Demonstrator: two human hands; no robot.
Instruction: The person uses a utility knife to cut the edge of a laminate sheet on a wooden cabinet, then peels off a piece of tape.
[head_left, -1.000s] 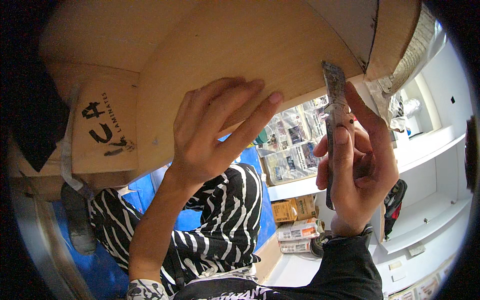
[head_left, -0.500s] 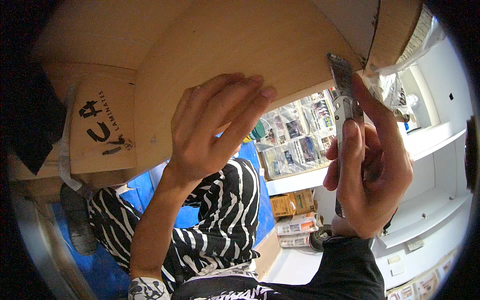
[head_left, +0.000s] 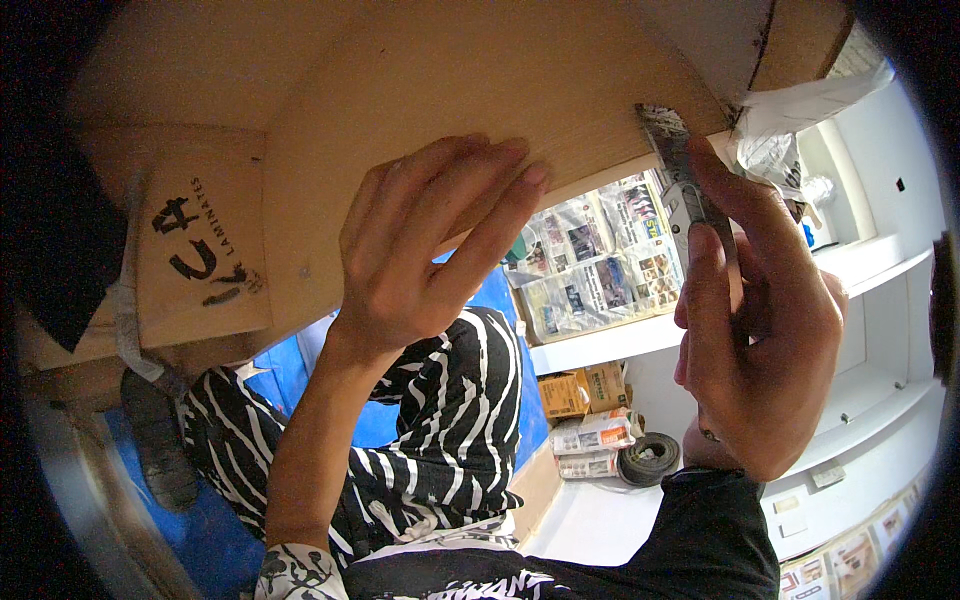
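A large plywood board fills the upper half of the head view. My left hand lies flat against its face, fingers spread and pointing up to the right. My right hand grips a grey metal utility knife, thumb stretched along its body. The knife's tip touches the board's lower edge near the right corner. A strip of white laminate or paper hangs torn at that corner.
Black stencilled lettering marks a smaller wooden panel at the left. My legs in black-and-white striped trousers rest on a blue sheet. White shelves lined with newspaper, small boxes and a roll stand at the right.
My right hand has slid the knife to the right and upward along the board's edge, closer to the corner. My left hand stays pressed on the board, almost unmoved.
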